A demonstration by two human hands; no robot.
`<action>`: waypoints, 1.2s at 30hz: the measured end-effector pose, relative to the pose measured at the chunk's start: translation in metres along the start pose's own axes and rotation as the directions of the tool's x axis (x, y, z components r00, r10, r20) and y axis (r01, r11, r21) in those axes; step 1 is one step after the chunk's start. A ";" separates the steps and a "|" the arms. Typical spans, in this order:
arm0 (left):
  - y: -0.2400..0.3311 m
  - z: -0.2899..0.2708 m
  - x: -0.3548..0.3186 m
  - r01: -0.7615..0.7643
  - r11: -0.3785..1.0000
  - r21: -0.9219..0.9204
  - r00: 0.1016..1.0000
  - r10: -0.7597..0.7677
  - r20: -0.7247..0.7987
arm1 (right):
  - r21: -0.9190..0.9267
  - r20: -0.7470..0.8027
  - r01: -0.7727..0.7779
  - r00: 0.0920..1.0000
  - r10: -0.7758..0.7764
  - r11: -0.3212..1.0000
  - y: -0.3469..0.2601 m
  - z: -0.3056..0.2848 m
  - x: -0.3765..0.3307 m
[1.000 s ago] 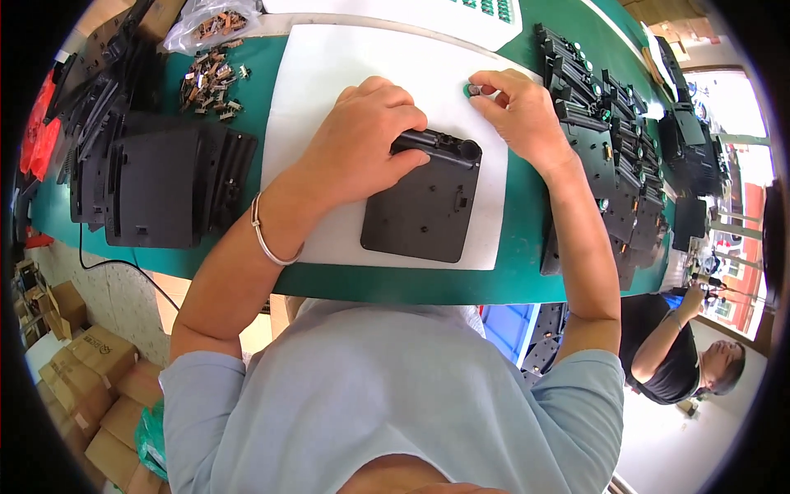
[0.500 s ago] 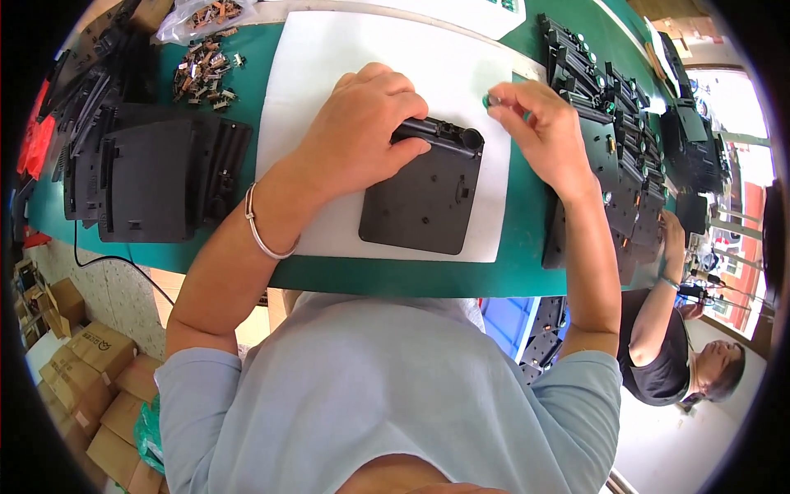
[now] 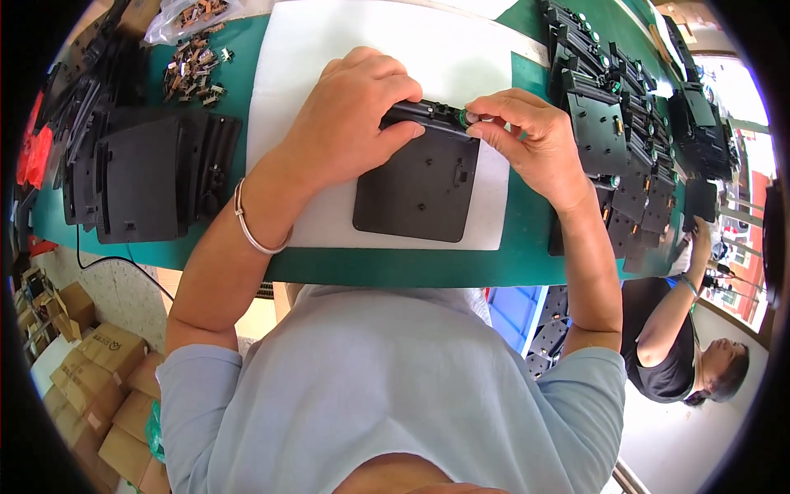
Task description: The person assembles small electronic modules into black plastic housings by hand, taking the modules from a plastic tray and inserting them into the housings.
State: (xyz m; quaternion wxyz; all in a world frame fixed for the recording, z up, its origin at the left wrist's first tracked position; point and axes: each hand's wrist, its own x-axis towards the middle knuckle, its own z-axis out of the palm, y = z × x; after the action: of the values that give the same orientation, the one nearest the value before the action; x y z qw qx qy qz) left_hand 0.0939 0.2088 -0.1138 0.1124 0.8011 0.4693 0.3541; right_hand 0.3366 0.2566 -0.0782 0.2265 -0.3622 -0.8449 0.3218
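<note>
Your left hand [image 3: 350, 115] is pressed over the far left corner of the black plastic panel [image 3: 420, 185], fingers curled around its top edge and gripping it. The panel lies flat on the white sheet [image 3: 329, 49] covering the green mat [image 3: 527, 255]. Your right hand [image 3: 535, 140] pinches a small green-tipped part [image 3: 471, 118] against the panel's far right corner. Stacks of similar black panels [image 3: 148, 177] sit to your left.
</note>
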 end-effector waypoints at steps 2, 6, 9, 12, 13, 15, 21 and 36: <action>0.000 -0.001 -0.001 0.004 1.000 0.001 1.000 -0.004 0.009 | 0.011 0.007 -0.004 1.000 0.004 1.000 0.001 -0.002 0.001; 0.000 -0.001 0.000 0.008 1.000 -0.004 1.000 -0.007 0.025 | -0.009 0.041 0.005 0.999 -0.005 1.000 0.000 -0.005 0.003; 0.001 -0.002 0.000 0.012 1.000 -0.010 1.000 -0.012 0.023 | -0.057 0.052 -0.032 0.998 0.035 0.998 -0.006 -0.007 0.004; 0.001 -0.002 0.000 0.017 1.000 -0.012 1.000 -0.017 0.025 | -0.095 0.052 -0.064 0.996 0.069 0.993 -0.007 -0.008 0.003; 0.001 -0.002 0.000 0.017 1.000 -0.012 1.000 -0.017 0.026 | -0.102 0.056 -0.055 0.997 0.061 0.993 -0.007 -0.008 0.003; 0.001 -0.002 0.000 0.022 1.000 -0.013 0.999 -0.022 0.031 | -0.103 0.054 -0.048 0.997 0.054 0.994 -0.008 -0.007 0.001; 0.001 -0.002 0.001 0.017 1.000 -0.002 1.000 -0.017 0.023 | -0.058 -0.041 -0.052 0.998 0.049 0.997 -0.008 0.004 -0.004; 0.001 -0.003 0.004 0.012 1.000 -0.009 0.998 -0.012 0.056 | 0.125 -0.257 -0.108 0.957 0.137 0.986 0.004 0.002 -0.014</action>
State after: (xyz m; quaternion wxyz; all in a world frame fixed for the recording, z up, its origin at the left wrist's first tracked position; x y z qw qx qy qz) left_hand 0.0934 0.2110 -0.1090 0.1311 0.8073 0.4692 0.3331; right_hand 0.3465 0.2472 -0.0845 0.3364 -0.4405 -0.7641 0.3300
